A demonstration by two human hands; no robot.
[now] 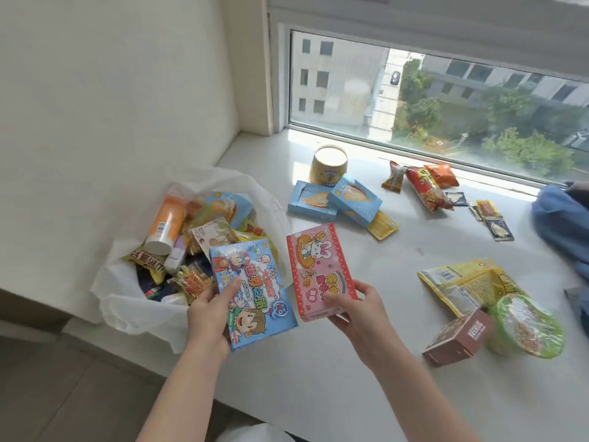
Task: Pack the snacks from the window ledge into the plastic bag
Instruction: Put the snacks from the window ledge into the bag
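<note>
My left hand (pixel 208 309) grips a blue cartoon snack box (pixel 255 291) by its lower left edge, beside the open white plastic bag (pixel 127 301). The bag lies at the left end of the window ledge (pixel 318 362) and holds several snacks, among them an orange tube (pixel 165 223). My right hand (pixel 360 309) holds a pink rabbit snack box (pixel 320 269) by its bottom end, just right of the blue box. Both boxes are lifted a little above the ledge.
On the ledge lie two light-blue boxes (pixel 338 200), a yellow tub (pixel 328 165), red and orange packets (pixel 427 185), small dark sachets (pixel 492 218), a yellow bag (pixel 462 283), a brown box (pixel 459 338) and a green bowl (pixel 529 327). Blue cloth (pixel 564 224) sits at the right.
</note>
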